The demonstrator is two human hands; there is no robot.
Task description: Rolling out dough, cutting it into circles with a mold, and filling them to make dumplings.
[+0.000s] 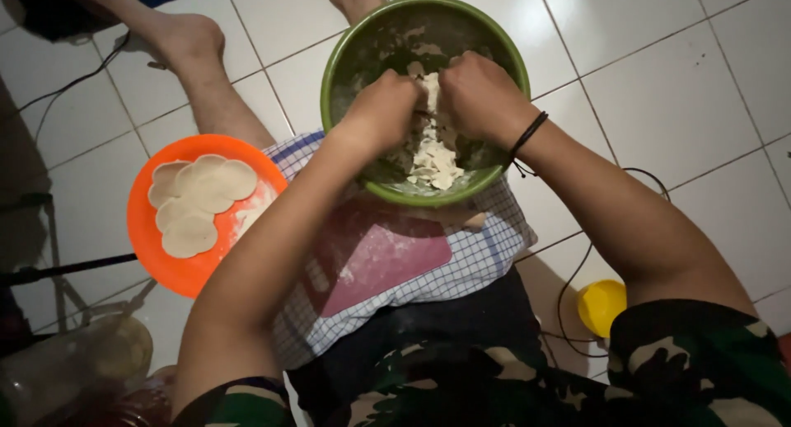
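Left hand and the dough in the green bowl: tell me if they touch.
Touching. The head view shows the left hand closed on the pale dough inside the green bowl, fingers pressed into it, with no gap.

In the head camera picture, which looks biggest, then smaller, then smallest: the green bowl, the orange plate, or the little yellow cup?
1. Green bowl, though it may sit nearer the camera.
2. Orange plate, not much smaller, partly hidden by an arm.
3. Yellow cup, clearly smallest.

head cam, top-down, close, over bowl (342,60)

One green bowl (334,72), one orange plate (156,258), five dough discs (202,200).
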